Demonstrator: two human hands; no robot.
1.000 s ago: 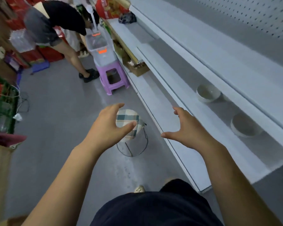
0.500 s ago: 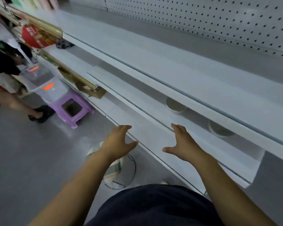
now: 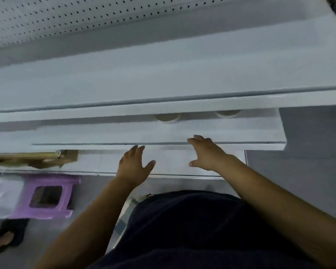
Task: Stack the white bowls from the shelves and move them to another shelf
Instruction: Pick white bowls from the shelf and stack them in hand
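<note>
Three white metal shelves step toward the viewer: the top shelf (image 3: 163, 74) lies before a perforated white back panel (image 3: 66, 18), the middle shelf (image 3: 105, 133) below it, the bottom shelf (image 3: 173, 162) nearest. On the middle shelf two round white bowls, left bowl (image 3: 167, 119) and right bowl (image 3: 227, 114), stand side by side, partly hidden under the top shelf's front edge. The left hand (image 3: 134, 166) is over the bottom shelf; the right hand (image 3: 208, 152), to its right, has its fingers (image 3: 199, 138) at the middle shelf's front lip, before the gap between the bowls. On the floor (image 3: 93, 187) at left stands a purple plastic stool (image 3: 49, 197), a clear plastic box (image 3: 4, 197) against its left side.
</note>
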